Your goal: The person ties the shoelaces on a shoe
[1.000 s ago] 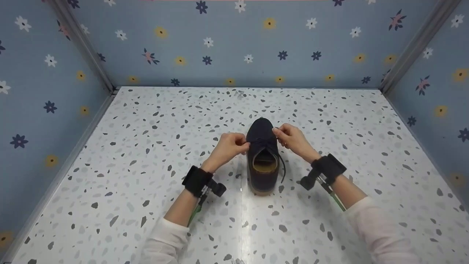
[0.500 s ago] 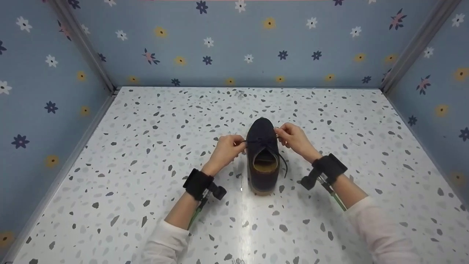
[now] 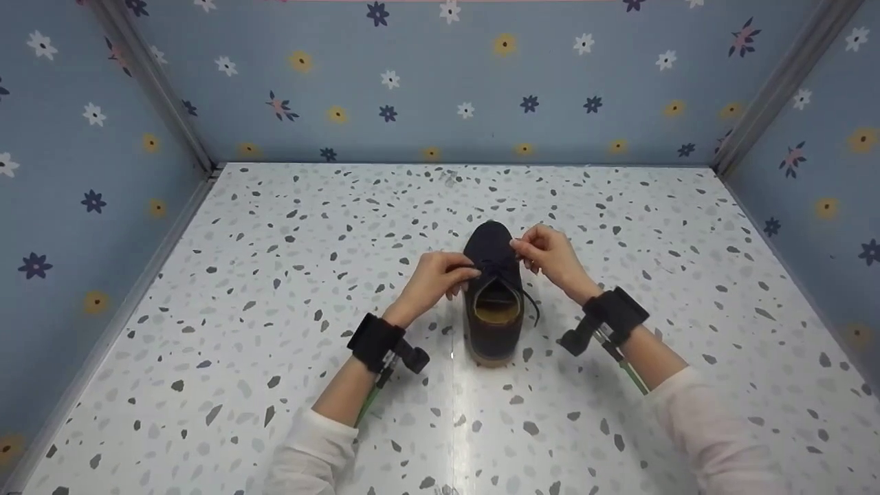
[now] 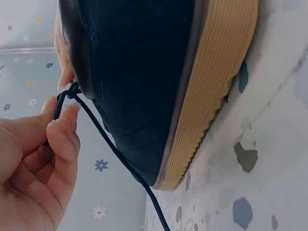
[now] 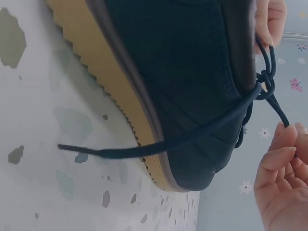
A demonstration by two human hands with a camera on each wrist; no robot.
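A dark navy lace-up shoe (image 3: 489, 240) with a ribbed tan sole (image 4: 211, 91) stands upright, toe pointing away. Its shoelace (image 5: 192, 137) is gathered in a knot (image 5: 265, 85) over the tongue. From the left, my left hand (image 3: 433, 283) pinches a loop of the lace close to the knot, thumb against forefinger. On the other side, my right hand (image 3: 555, 262) pinches the lace a short way out from the knot, and that stretch runs taut in the right wrist view. One loose lace end hangs down each side of the shoe.
The shoe stands on a white speckled tabletop (image 3: 344, 227). Blue flowered panels (image 3: 426, 82) enclose the back and both sides, with grey metal posts at the corners. Each wrist wears a black strap (image 3: 377, 342) with a small camera.
My left hand first drew slightly left with the lace, then came back right to the knot. My right hand rose a little, and the loose end on the right now hangs shorter.
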